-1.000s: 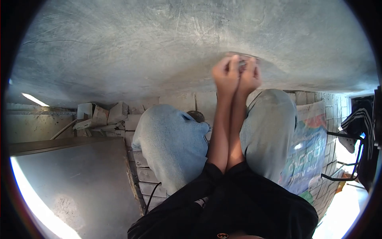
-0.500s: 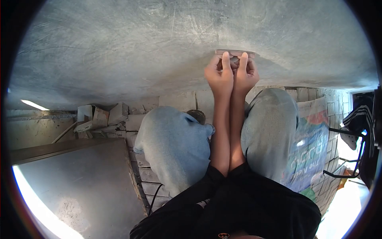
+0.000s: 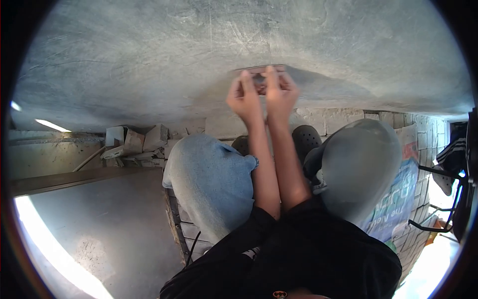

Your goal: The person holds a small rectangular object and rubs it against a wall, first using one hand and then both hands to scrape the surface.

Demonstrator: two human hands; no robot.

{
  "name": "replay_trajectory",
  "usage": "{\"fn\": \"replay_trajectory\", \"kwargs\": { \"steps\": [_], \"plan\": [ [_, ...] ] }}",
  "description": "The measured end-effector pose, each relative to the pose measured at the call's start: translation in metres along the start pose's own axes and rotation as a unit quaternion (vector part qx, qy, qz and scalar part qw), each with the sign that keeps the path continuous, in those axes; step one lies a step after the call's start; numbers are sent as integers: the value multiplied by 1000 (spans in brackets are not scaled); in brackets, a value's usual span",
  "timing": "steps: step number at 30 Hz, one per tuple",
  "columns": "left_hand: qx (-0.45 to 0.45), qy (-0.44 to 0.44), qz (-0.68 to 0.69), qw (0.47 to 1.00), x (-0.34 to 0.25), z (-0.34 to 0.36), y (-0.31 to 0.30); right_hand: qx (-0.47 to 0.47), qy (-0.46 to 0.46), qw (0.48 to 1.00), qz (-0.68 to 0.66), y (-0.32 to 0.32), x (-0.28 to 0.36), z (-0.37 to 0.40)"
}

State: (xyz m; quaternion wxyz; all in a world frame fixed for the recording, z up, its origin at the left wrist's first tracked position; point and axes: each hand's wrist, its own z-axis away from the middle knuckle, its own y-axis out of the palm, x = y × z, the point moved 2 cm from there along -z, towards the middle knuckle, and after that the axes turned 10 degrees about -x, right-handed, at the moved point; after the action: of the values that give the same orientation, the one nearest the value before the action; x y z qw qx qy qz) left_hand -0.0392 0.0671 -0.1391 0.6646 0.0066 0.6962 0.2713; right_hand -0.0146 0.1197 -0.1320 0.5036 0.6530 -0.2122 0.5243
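Observation:
Both hands grip a thin, flat brown block [image 3: 260, 69] held lengthwise against a scratched grey plastered surface [image 3: 149, 65]. My left hand [image 3: 244, 98] is closed on its left part, thumb up along the near side. Close beside it, my right hand [image 3: 281, 95] is closed on the right part in the same way. Motion slightly blurs the hands, and the fingers behind the block are partly hidden. Its far long edge runs along the grey surface, where a shadow spreads to the right.
My bent knees in jeans [image 3: 211, 184] flank my forearms, with a dark clog [image 3: 305, 141] between them. Broken bricks [image 3: 134, 141] lie at left, above a large grey panel [image 3: 114, 219]. A printed banner [image 3: 398, 194] covers paving at right, near a black metal frame [image 3: 438, 229].
Both hands and the brown block have shifted left along the grey surface. My right knee has swung right, showing the clog beside it.

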Motion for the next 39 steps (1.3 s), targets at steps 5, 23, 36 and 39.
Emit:
{"fn": "replay_trajectory", "kwargs": {
  "steps": [5,23,36,39],
  "plan": [
    [163,-44,-18,986,28,56,54,-153,-12,988,24,-70,23,-60],
    [-23,-15,-12,1000,-10,-26,-30,33,17,999,6,32,-19,26],
    [181,-96,-10,979,33,61,55,-122,0,992,-37,-73,19,-60],
    [118,-113,17,987,9,22,18,-71,7,997,3,-26,7,-19]
  ]
}}
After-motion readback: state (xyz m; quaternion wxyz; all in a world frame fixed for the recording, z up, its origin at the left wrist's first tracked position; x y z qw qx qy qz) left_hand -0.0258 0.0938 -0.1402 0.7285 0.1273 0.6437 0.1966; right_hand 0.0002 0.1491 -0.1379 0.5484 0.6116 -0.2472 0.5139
